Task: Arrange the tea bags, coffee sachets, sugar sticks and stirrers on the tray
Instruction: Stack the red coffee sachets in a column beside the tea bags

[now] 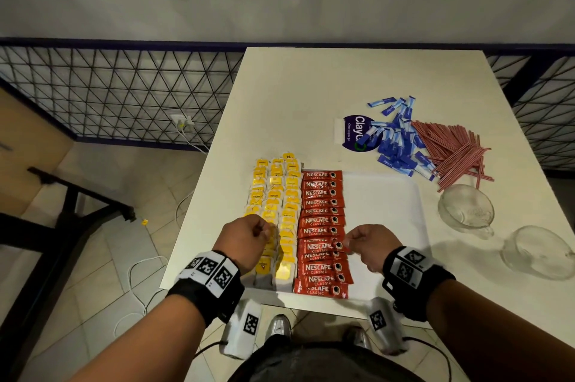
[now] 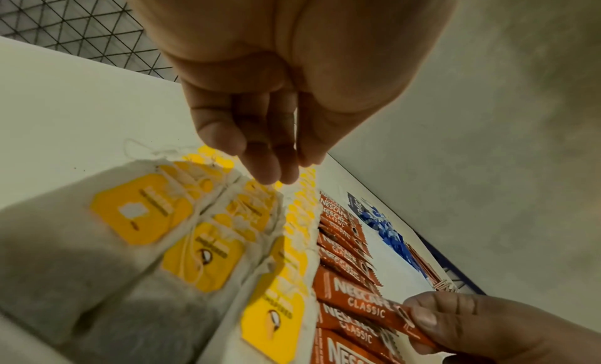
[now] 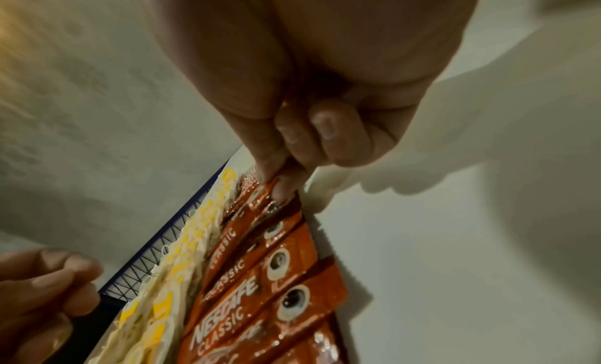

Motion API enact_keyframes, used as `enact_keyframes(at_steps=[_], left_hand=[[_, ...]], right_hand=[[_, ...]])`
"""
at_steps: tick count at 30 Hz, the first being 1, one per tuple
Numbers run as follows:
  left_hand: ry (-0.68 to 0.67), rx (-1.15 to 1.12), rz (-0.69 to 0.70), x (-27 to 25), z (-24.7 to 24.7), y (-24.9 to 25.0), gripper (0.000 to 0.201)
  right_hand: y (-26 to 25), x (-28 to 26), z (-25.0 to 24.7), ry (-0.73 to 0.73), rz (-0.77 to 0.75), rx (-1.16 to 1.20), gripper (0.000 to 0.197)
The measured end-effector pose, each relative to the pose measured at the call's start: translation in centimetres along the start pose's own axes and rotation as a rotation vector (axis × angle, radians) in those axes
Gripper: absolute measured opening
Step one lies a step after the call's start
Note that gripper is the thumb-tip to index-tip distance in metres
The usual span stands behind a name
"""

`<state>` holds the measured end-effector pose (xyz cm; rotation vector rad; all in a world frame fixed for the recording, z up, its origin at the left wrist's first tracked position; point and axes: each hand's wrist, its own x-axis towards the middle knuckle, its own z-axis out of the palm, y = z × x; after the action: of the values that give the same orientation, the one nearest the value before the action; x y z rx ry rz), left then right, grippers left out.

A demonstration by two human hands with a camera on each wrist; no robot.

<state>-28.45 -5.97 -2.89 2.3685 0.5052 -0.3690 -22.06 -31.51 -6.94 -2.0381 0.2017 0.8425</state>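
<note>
A white tray (image 1: 389, 195) lies at the table's near edge. Yellow-tagged tea bags (image 1: 275, 192) fill its left side in three rows, and beside them runs a column of red coffee sachets (image 1: 322, 204). My right hand (image 1: 347, 241) pinches the right end of one coffee sachet (image 1: 320, 247) between thumb and forefinger, low over the column; the right wrist view shows the pinch (image 3: 276, 184). My left hand (image 1: 269, 234) hovers over the near tea bags (image 2: 208, 256), fingers (image 2: 260, 163) hanging down and holding nothing. Blue sugar sticks (image 1: 395, 139) and red stirrers (image 1: 451, 148) lie heaped beyond the tray.
Two clear glass cups (image 1: 465, 210) (image 1: 535, 251) stand right of the tray. A blue round label (image 1: 354, 132) lies by the sugar sticks. The tray's right half is bare. A wire-mesh fence (image 1: 124, 92) runs behind the white table (image 1: 311, 95).
</note>
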Motion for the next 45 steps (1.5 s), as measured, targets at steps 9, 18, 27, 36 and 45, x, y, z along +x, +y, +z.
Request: enact_keyframes(at_steps=[9, 18, 27, 36, 45], left_hand=[[0.0, 0.033, 0.053, -0.4, -0.1, 0.3, 0.009], [-0.176, 0.383, 0.466, -1.9, 3.1, 3.3, 0.02], [-0.322, 0.768, 0.629, -2.8, 5.5, 4.3, 0.029], [-0.314, 0.814, 0.615, -2.5, 5.8, 3.7, 0.028], [-0.36, 0.847, 0.584, -2.6, 6.0, 3.5, 0.027]], right_hand=[[0.3, 0.5, 0.5, 0.069, 0.027, -0.18, 0.022], [0.3, -1.2, -0.5, 0.035, 0.067, -0.435, 0.039], [0.6, -2.6, 0.2, -0.098, 0.086, -0.474, 0.012], [1.1, -2.5, 0.7, -0.043, 0.066, -0.518, 0.03], [1.2, -2.6, 1.1, -0.051, 0.09, -0.482, 0.02]])
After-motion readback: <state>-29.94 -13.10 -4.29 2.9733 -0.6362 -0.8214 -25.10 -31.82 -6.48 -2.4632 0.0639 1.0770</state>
